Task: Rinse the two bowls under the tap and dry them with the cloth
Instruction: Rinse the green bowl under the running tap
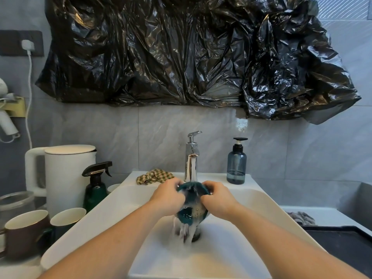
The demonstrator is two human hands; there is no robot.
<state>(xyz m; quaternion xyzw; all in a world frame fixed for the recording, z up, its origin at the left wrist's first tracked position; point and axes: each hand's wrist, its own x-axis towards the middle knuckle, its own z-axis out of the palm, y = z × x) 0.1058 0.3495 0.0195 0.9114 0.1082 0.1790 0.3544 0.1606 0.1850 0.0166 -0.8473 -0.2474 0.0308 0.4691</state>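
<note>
both hands are over the white sink [261, 200], holding a dark teal bowl [192, 198] under the chrome tap [191, 158]. the left hand [168, 195] grips the bowl's left edge with curled fingers, and the right hand [218, 198] grips the right edge the same way — the bowl is clamped between them, tilted so its open side faces down and toward the camera. water [184, 230] runs from the spout onto the bowl and spills off its lower rim in a blurred sheet down to the drain. whether a second bowl is nested with it i cannot tell; only teal surfaces show between the hands.

the checked cloth [155, 176] lies crumpled on the sink's back ledge, just left of the tap and apart from the hands. on the same ledge, right of the tap, stands a blue pump bottle [236, 164].

left of the sink sit a white kettle [66, 174], a dark green spray bottle [95, 186] just in front of it, and two mugs [26, 230] — one brown, one darker — near the bottom edge. crumpled black plastic sheeting [181, 51] covers the wall above the tap.
</note>
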